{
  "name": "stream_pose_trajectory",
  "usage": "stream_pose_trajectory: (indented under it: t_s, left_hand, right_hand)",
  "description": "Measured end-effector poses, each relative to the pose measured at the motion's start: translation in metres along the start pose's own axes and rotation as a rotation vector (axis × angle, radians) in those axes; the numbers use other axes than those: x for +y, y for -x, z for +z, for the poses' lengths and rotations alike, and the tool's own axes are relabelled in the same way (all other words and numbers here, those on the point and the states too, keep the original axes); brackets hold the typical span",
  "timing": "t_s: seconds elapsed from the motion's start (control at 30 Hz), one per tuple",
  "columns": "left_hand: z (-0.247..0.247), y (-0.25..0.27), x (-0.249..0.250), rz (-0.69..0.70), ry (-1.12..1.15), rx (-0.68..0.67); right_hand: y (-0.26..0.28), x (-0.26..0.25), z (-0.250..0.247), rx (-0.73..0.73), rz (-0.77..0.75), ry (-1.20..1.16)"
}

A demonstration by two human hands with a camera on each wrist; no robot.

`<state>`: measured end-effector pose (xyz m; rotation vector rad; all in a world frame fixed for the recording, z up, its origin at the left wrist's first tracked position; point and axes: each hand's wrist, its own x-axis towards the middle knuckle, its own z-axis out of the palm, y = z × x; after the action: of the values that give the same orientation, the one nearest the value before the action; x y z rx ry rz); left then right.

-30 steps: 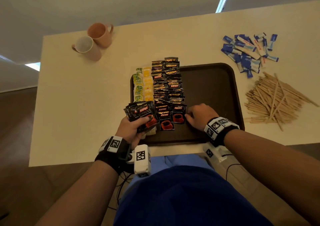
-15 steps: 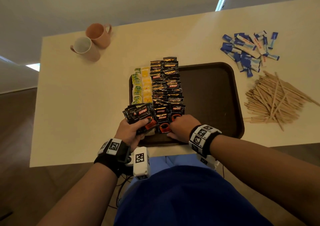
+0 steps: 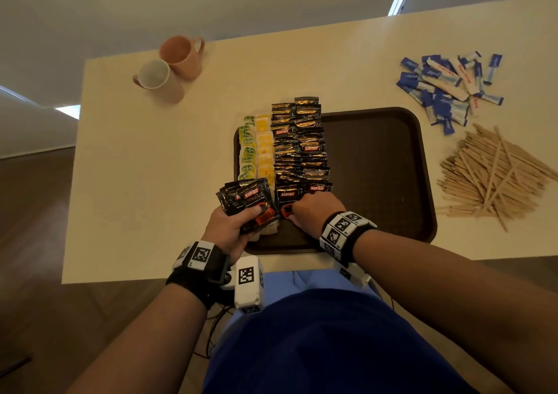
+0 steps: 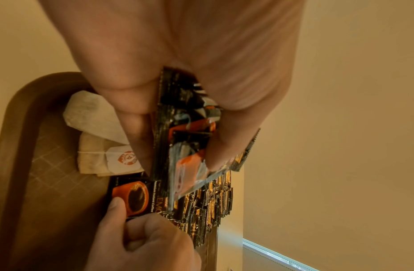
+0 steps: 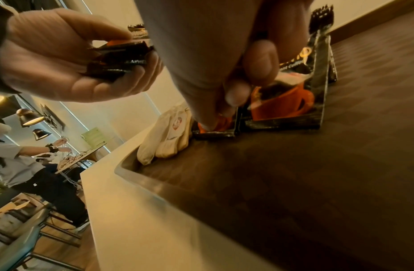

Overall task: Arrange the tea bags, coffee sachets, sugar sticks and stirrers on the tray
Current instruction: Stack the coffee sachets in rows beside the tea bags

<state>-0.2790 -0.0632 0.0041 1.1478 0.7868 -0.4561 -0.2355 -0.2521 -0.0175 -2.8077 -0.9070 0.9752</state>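
A dark brown tray [image 3: 377,167] holds a column of green and yellow tea bags [image 3: 256,149] and two columns of black coffee sachets [image 3: 299,146]. My left hand [image 3: 238,224] grips a fanned stack of coffee sachets [image 3: 247,203] over the tray's near left corner; the stack [image 4: 185,132] fills the left wrist view. My right hand [image 3: 297,209] has curled fingers and pinches the near edge of the front coffee sachet [image 4: 136,196] in the left column. Blue and white sugar sticks [image 3: 447,85] and wooden stirrers [image 3: 489,176] lie in heaps on the table right of the tray.
Two pink mugs [image 3: 169,70] stand at the table's far left. Loose white tea bags [image 5: 168,139] lie in the tray's near left corner. The right half of the tray is bare. Another person [image 5: 27,165] works at a table in the background.
My right hand has moved left from beside the right column's front sachet onto the front sachet of the left column. The left hand and its stack have barely moved.
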Motion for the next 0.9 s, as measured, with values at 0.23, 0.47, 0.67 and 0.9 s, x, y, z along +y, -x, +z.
stream_pose_trajectory:
  t_s: [0.23,0.47,0.67,0.9]
  left_hand:
    - [0.001,0.003,-0.004,-0.031,-0.025,0.014]
    - [0.007,0.001,-0.005,-0.030,-0.021,-0.019]
    - [0.019,-0.002,0.001,-0.001,-0.108,-0.081]
    - [0.031,-0.006,-0.002,-0.094,-0.029,-0.189]
  right_hand:
    - [0.003,0.002,0.002,0.025,0.000,-0.019]
    - [0.010,0.010,0.000,0.080,0.087,-0.136]
    - [0.026,0.033,-0.007,0.261,0.099,-0.961]
    - [0.033,0.039,-0.005,0.172,0.184,-1.273]
